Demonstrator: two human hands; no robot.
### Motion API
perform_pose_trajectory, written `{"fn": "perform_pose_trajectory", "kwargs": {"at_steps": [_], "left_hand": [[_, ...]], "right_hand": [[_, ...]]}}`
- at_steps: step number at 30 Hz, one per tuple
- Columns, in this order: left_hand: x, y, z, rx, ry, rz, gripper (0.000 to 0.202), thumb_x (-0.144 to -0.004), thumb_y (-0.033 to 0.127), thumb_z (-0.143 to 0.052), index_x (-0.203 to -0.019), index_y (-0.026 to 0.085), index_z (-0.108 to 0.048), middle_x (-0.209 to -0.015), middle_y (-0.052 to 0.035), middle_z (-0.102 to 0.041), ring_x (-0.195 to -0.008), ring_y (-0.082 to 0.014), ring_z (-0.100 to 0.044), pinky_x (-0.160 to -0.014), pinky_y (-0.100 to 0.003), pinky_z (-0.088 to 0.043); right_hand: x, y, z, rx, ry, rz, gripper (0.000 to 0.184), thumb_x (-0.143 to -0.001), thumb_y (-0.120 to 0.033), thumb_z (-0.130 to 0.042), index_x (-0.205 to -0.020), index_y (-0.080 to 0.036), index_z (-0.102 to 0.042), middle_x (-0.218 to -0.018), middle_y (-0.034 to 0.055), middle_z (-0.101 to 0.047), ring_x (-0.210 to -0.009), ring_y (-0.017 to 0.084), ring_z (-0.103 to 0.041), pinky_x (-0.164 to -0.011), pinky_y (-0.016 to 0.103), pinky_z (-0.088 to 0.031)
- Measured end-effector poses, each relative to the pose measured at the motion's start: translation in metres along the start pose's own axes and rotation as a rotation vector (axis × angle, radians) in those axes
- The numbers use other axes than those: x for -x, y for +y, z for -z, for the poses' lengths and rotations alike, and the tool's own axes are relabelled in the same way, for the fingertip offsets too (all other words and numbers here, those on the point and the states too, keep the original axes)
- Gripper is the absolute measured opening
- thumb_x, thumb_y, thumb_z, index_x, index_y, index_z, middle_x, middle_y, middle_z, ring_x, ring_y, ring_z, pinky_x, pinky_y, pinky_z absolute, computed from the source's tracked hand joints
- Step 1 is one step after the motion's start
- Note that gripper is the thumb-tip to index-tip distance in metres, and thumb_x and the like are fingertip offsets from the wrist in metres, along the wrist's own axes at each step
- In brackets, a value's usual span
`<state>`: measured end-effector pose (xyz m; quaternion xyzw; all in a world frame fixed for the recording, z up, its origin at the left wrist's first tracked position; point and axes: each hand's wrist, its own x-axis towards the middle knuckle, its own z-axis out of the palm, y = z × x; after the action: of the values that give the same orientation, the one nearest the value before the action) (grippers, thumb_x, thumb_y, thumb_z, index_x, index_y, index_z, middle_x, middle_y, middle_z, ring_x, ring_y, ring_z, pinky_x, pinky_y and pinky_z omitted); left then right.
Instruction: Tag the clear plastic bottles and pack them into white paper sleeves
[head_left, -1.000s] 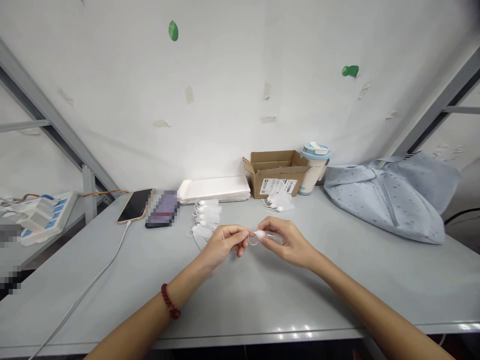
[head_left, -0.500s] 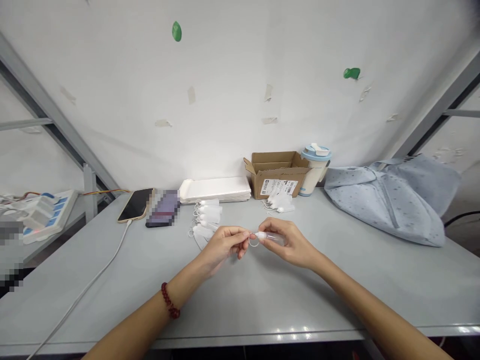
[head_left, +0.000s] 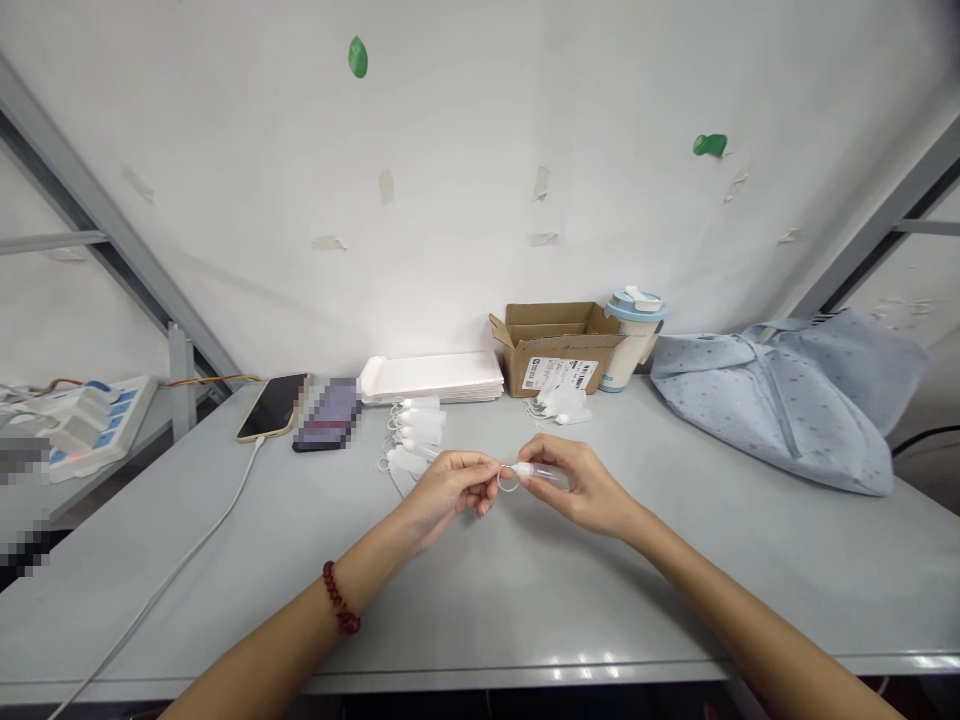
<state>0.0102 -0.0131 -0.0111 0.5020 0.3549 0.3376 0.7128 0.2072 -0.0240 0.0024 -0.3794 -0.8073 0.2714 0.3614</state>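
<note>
Above the middle of the grey table (head_left: 480, 600), both my hands meet over one small white piece. My right hand (head_left: 581, 485) pinches a small clear tube with a white cap (head_left: 534, 470). My left hand (head_left: 446, 490) is closed in a pinch on the thin white loop (head_left: 507, 481) hanging from that cap. Just behind my left hand lies a row of finished white pieces with loops (head_left: 412, 430). A second small heap of white pieces (head_left: 561, 403) lies in front of the cardboard box.
Along the back stand a stack of white trays (head_left: 431, 377), an open cardboard box (head_left: 555, 345) and a lidded cup (head_left: 628, 335). A pale blue bag (head_left: 780, 400) fills the right. Two phones (head_left: 300, 408) lie at left, one with a cable (head_left: 172, 580). A power strip (head_left: 82, 420) sits far left.
Nothing has visibly moved on the table; my hands stay pinched on the tube and loop, with only a slight shift of the camera.
</note>
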Motion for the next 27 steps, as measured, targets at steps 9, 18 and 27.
{"fn": "perform_pose_trajectory", "kwargs": {"at_steps": [9,18,27], "left_hand": [[0.0003,0.0014,-0.0007,0.007,0.010,-0.003,0.024,-0.078,0.033,-0.059,-0.081,0.010,-0.068,-0.060,0.0006,-0.050,-0.048,-0.0068,-0.044,-0.049,-0.022,-0.033],[-0.0010,-0.0004,-0.0006,-0.139,0.031,-0.063,0.025,-0.078,0.034,-0.057,-0.074,0.012,-0.067,-0.059,0.0008,-0.052,-0.047,-0.0075,-0.045,-0.052,-0.024,-0.036],[0.0005,-0.0041,-0.0047,-0.454,0.099,-0.205,0.031,-0.083,0.038,-0.050,-0.066,0.014,-0.061,-0.057,0.0012,-0.051,-0.048,-0.0083,-0.045,-0.050,-0.022,-0.035]], "right_hand": [[0.0002,-0.0002,-0.0002,-0.003,0.002,0.008,0.008,-0.082,-0.025,-0.053,-0.086,-0.019,-0.057,-0.078,0.0027,-0.061,-0.069,0.014,-0.054,-0.064,0.027,-0.044],[-0.0001,-0.0005,-0.0014,0.056,-0.005,-0.002,0.006,-0.081,-0.022,-0.052,-0.084,-0.019,-0.056,-0.075,0.0021,-0.061,-0.066,0.014,-0.054,-0.061,0.027,-0.043],[0.0024,0.0007,-0.0082,0.074,-0.010,0.000,0.005,-0.082,-0.022,-0.050,-0.084,-0.019,-0.054,-0.075,0.0024,-0.060,-0.066,0.014,-0.054,-0.061,0.027,-0.042]]}}
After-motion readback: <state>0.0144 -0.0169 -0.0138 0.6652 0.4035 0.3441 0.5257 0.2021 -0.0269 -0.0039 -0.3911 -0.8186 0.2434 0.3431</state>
